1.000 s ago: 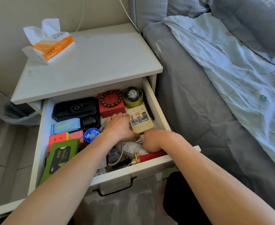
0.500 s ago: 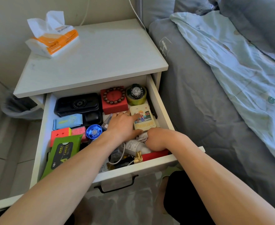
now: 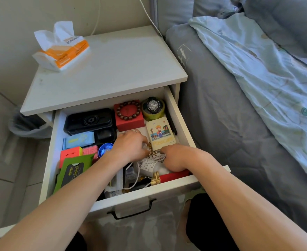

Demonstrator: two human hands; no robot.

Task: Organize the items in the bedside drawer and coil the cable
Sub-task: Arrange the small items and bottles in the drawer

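Observation:
The bedside drawer [image 3: 182,131] is pulled open, with both my hands inside it. My left hand [image 3: 131,147] has curled fingers and pinches a small gold tower-shaped charm [image 3: 151,151] that stands between the hands. My right hand [image 3: 174,156] curls round a bundle of white cable [image 3: 160,158]; more of the cable [image 3: 137,175] loops toward the drawer front. A white bottle [image 3: 149,166] lies just below the hands. A cream picture box [image 3: 160,134] sits behind them.
In the drawer: black case [image 3: 89,120], red box with bead bracelet [image 3: 129,114], watch on a tape roll [image 3: 153,107], blue packet [image 3: 80,139], red cube [image 3: 71,153], blue disc [image 3: 104,149], green wipes pack [image 3: 72,171], gold keychain [image 3: 155,179]. Tissue pack [image 3: 62,49] on the nightstand top. Bed [image 3: 239,105] to the right.
My left hand has drawn back from the cream picture box toward the right hand. The gold charm now stands up between the two hands.

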